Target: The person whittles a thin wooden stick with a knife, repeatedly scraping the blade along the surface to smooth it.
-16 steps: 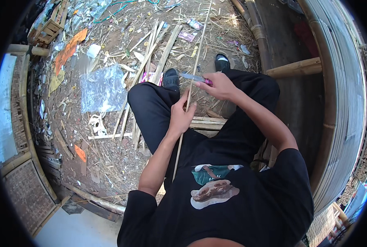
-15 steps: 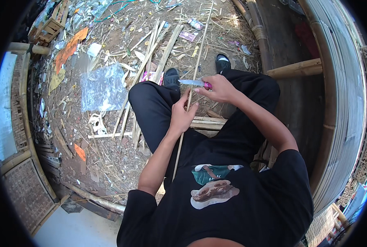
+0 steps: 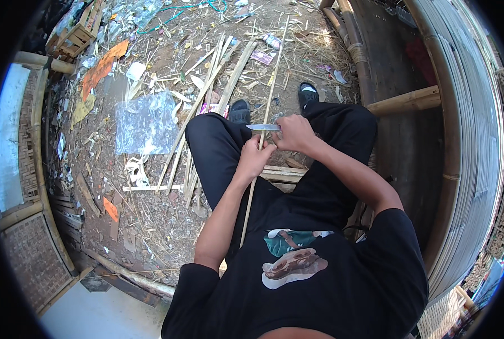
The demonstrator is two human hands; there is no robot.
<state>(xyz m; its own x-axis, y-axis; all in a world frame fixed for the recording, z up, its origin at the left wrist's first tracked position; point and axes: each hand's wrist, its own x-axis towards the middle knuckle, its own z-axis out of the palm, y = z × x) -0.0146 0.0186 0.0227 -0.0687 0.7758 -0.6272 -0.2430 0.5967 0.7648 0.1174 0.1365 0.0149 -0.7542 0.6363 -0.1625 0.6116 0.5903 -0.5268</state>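
Observation:
A long, thin bamboo strip (image 3: 275,76) runs from beside my belly, between my knees, out over the littered ground. My left hand (image 3: 253,157) is closed around the strip just below the blade. In my right hand (image 3: 295,134) is a knife, its fingers wrapped round the handle, which they now hide. The knife's blade (image 3: 261,127) points left and lies across the strip, a little beyond my left fingers. Whether the edge bites into the strip I cannot tell.
Several split bamboo strips (image 3: 205,93) lie on the ground beyond my left knee, near a clear plastic sheet (image 3: 144,122). To the right stands a bamboo bench frame (image 3: 407,101). A wooden crate (image 3: 75,39) is at the far left. Litter and shavings cover the dirt.
My right hand and the knife have come slightly nearer to me along the strip, toward my left hand. The pink handle that showed before is now covered. The whole view has shifted a little.

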